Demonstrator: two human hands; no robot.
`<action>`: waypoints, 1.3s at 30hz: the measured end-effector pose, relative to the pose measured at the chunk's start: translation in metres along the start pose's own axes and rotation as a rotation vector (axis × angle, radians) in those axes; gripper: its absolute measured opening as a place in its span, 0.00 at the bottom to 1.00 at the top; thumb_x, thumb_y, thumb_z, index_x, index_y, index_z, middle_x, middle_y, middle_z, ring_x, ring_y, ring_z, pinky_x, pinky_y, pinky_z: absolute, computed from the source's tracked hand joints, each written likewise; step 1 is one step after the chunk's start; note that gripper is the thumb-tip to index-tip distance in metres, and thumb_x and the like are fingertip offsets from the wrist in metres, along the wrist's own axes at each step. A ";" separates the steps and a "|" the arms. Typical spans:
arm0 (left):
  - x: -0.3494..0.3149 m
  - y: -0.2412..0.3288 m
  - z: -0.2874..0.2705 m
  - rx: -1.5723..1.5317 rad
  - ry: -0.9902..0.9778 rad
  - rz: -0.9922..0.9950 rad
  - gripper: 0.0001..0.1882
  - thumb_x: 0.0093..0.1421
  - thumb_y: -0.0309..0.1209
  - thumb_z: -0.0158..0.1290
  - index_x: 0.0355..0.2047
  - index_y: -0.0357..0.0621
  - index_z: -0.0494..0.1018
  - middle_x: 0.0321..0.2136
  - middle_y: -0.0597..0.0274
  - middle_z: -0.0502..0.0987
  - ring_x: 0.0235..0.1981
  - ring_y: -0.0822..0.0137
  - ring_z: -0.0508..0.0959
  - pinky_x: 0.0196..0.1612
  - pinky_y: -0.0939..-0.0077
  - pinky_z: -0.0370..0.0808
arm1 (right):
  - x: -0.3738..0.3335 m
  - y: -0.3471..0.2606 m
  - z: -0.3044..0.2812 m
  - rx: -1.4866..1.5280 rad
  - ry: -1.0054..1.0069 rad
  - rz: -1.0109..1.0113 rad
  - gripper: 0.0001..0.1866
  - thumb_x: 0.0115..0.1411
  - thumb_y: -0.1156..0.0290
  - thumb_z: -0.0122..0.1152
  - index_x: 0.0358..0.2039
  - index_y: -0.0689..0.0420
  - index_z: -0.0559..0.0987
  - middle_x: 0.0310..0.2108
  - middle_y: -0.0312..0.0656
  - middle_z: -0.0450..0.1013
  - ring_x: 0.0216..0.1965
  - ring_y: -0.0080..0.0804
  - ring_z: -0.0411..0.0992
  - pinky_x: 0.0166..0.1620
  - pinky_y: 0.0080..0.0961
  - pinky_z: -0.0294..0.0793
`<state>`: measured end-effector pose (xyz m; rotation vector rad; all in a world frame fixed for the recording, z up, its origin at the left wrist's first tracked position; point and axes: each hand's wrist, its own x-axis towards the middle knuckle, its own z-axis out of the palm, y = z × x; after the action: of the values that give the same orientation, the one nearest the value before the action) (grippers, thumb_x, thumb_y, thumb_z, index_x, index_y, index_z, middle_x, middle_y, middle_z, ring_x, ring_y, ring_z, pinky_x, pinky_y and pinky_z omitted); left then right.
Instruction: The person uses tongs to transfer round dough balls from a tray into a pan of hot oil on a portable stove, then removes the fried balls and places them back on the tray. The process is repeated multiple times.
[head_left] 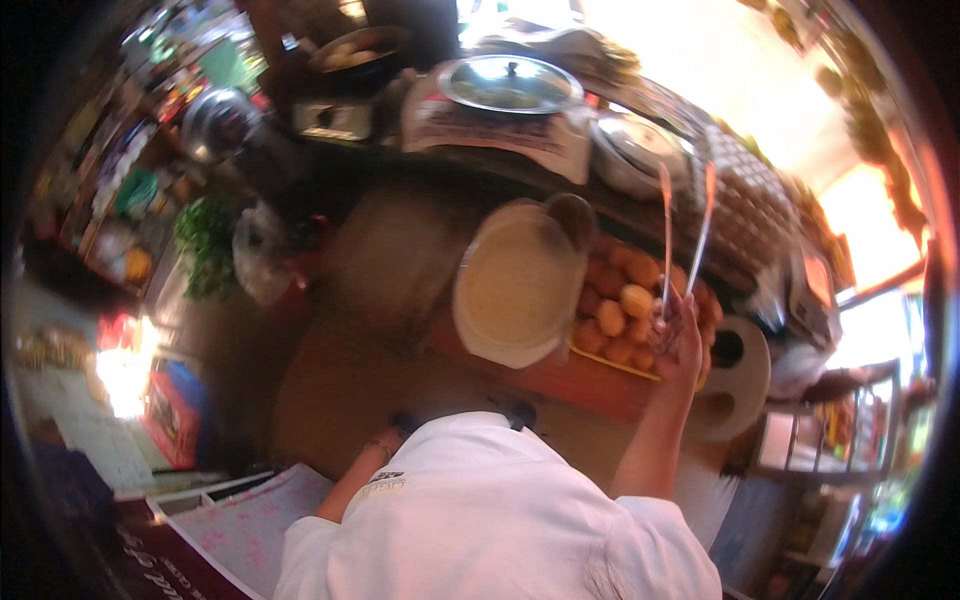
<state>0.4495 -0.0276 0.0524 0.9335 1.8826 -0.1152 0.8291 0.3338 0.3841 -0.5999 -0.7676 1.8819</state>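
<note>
My right hand (680, 335) is closed around long metal tongs (668, 225), whose two arms are apart and point away from me, with nothing visible between the tips. Beneath that hand, many round, orange-brown pieces (612, 318) lie heaped in a yellow-edged tray (625, 366); I cannot tell exactly what they are. To the left of the heap sits a pale oval basin (468, 330) with a cream-coloured inside. My left hand (392, 437) is low beside my white shirt, blurred and dark, its fingers not distinguishable.
A pan with a glass lid (510, 85) and a lidded silver pot (640, 155) stand along the far counter. Stacked egg trays (755, 190) run along the right. Leafy greens (205, 245) and a plastic bag (262, 255) are at left. A pale stool (750, 375) stands right.
</note>
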 end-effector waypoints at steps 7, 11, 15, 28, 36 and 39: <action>-0.048 -0.136 -0.037 -0.146 0.045 -0.216 0.29 0.59 0.52 0.49 0.47 0.39 0.77 0.49 0.42 0.75 0.51 0.49 0.76 0.54 0.60 0.71 | 0.036 0.116 0.093 0.167 -0.195 0.179 0.23 0.70 0.57 0.45 0.58 0.60 0.66 0.39 0.45 0.72 0.33 0.28 0.74 0.29 0.18 0.76; -0.067 -0.220 -0.027 -0.121 0.004 -0.287 0.30 0.58 0.53 0.49 0.45 0.37 0.77 0.49 0.42 0.75 0.51 0.49 0.75 0.54 0.60 0.71 | 0.039 0.171 0.131 0.076 -0.109 0.188 0.21 0.69 0.60 0.48 0.56 0.60 0.66 0.40 0.47 0.73 0.39 0.33 0.74 0.36 0.27 0.79; -0.059 -0.257 -0.034 -0.058 -0.107 -0.356 0.32 0.60 0.54 0.45 0.45 0.36 0.77 0.47 0.41 0.76 0.50 0.48 0.76 0.54 0.60 0.71 | 0.045 0.194 0.156 0.012 -0.091 0.229 0.15 0.67 0.66 0.52 0.51 0.59 0.67 0.40 0.47 0.73 0.39 0.33 0.74 0.36 0.28 0.79; -0.040 -0.184 -0.166 -0.079 0.015 -0.110 0.29 0.62 0.54 0.42 0.44 0.41 0.78 0.49 0.43 0.75 0.51 0.47 0.74 0.55 0.60 0.70 | 0.165 0.264 0.238 -0.132 -0.085 0.254 0.18 0.61 0.67 0.61 0.47 0.56 0.66 0.37 0.43 0.73 0.36 0.29 0.75 0.32 0.25 0.77; 0.016 -0.212 -0.226 -0.049 0.081 -0.219 0.25 0.63 0.50 0.42 0.46 0.44 0.77 0.49 0.47 0.75 0.51 0.48 0.75 0.54 0.60 0.72 | 0.207 0.289 0.272 -0.504 -0.164 0.145 0.24 0.57 0.71 0.66 0.51 0.60 0.68 0.31 0.40 0.73 0.32 0.23 0.72 0.33 0.19 0.70; 0.040 -0.202 -0.262 0.143 0.008 -0.122 0.25 0.63 0.49 0.42 0.46 0.44 0.78 0.49 0.47 0.76 0.50 0.47 0.76 0.53 0.59 0.72 | 0.211 0.287 0.272 -0.607 -0.106 0.106 0.23 0.57 0.72 0.66 0.52 0.61 0.69 0.31 0.38 0.71 0.31 0.22 0.71 0.32 0.19 0.69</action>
<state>0.1184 -0.0278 0.0901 0.9152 1.9589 -0.3235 0.3839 0.3668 0.3439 -0.9317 -1.4209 1.7770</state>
